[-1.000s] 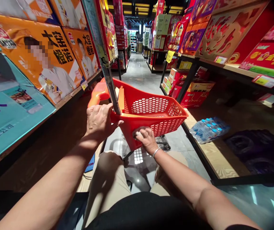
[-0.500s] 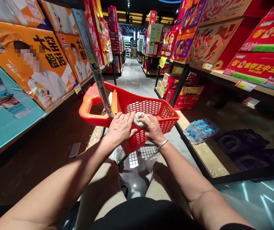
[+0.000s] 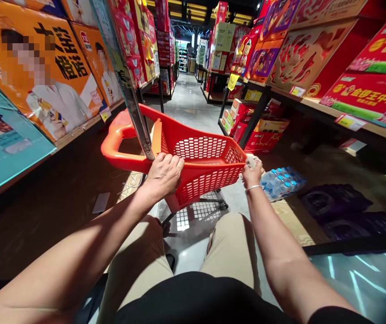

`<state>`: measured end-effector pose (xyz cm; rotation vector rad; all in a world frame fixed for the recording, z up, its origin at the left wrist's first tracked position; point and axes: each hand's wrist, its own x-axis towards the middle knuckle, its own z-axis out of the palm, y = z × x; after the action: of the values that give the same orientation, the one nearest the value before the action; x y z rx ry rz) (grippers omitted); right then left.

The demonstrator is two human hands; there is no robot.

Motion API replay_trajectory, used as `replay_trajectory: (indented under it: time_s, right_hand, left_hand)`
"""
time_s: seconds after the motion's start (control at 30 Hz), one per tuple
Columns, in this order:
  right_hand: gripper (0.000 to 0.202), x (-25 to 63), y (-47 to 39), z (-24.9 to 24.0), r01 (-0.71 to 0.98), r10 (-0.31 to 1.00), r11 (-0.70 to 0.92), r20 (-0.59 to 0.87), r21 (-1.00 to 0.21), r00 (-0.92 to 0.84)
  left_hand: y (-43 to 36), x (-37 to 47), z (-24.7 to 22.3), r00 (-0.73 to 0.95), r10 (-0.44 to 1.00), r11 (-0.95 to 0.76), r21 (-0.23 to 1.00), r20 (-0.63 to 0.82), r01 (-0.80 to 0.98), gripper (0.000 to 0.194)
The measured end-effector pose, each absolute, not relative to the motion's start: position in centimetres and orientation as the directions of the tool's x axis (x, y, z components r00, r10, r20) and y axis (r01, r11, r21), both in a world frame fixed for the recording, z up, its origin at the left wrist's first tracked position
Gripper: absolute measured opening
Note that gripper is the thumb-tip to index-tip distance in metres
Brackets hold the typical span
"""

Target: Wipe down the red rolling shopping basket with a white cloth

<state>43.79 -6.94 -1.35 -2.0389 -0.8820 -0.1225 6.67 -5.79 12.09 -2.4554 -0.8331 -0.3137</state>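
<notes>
The red cart [image 3: 196,173] stands on the aisle floor [image 3: 186,108], between the front edges of the left shelf [image 3: 81,129] and the right shelf [image 3: 314,106]. On the left shelf, an orange carton [image 3: 58,94] reads 大窑橙诺; on the right, a red carton [image 3: 370,99] reads 金锣王中王. The left hand [image 3: 165,173] grips the cart's near rim beside its handle [image 3: 111,139], probably so that it does not roll. The right hand [image 3: 252,174] is closed around a pale cloth [image 3: 252,162] at the cart's front corner, bunched perhaps for firmer hold. One price label [image 3: 350,122] is too small for reading.
</notes>
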Motion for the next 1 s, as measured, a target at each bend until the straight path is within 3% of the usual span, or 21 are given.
replay_trajectory:
  time_s: [0.07, 0.13, 0.23, 0.3, 0.37, 0.57, 0.73, 0.83, 0.93, 1.0]
  right_hand:
    - [0.051, 38.3, -6.3, -2.9, 0.493, 0.424, -0.274, 0.357, -0.826, 0.832]
    - [0.051, 32.2, -6.6, -4.4, 0.571, 0.490, -0.082, 0.466, -0.817, 0.736]
    - [0.042, 24.9, -8.3, -5.9, 0.772, 0.658, 0.138, 0.640, -0.621, 0.397]
    - [0.040, 22.7, -9.7, -6.0, 0.843, 0.750, 0.295, 0.655, -0.450, 0.087]
    - [0.039, 22.5, -10.5, -5.2, 0.853, 0.766, 0.393, 0.636, -0.344, -0.097]
    - [0.028, 24.0, -8.9, -2.8, 0.903, 0.656, 0.290, 0.753, -0.317, 0.053]
    - [0.035, 20.8, -9.6, -9.6, 0.918, 0.815, 0.333, 0.555, -0.216, -0.165]
    - [0.045, 20.2, -11.4, -13.0, 0.913, 0.837, 0.369, 0.490, -0.176, -0.244]
    - [0.045, 21.7, -11.7, -12.5, 0.915, 0.834, 0.372, 0.490, -0.159, -0.254]
    - [0.041, 23.7, -10.9, -10.2, 0.929, 0.804, 0.332, 0.564, -0.165, -0.187]
  left_hand:
    - [-5.6, 6.6, 11.9, 0.785, 0.486, -0.675, -0.405, 0.384, 0.617, 0.026]
    - [-5.5, 6.4, 11.8, 0.789, 0.474, -0.680, -0.406, 0.392, 0.611, 0.023]
    - [-5.4, 5.8, 11.9, 0.786, 0.467, -0.684, -0.398, 0.406, 0.612, 0.020]
    - [-5.3, 5.3, 11.9, 0.785, 0.465, -0.684, -0.397, 0.410, 0.612, 0.020]
    - [-5.2, 4.7, 11.9, 0.787, 0.464, -0.681, -0.404, 0.407, 0.611, 0.020]
    - [-4.9, 3.4, 11.5, 0.780, 0.465, -0.658, -0.426, 0.420, 0.621, 0.023]
    - [-4.9, 3.4, 11.4, 0.778, 0.445, -0.666, -0.418, 0.443, 0.618, 0.022]
    - [-4.8, 3.3, 11.4, 0.780, 0.441, -0.655, -0.436, 0.443, 0.618, 0.022]
    - [-4.8, 3.2, 11.3, 0.782, 0.438, -0.649, -0.445, 0.444, 0.617, 0.022]
    - [-4.7, 3.2, 11.2, 0.783, 0.439, -0.644, -0.453, 0.440, 0.616, 0.021]
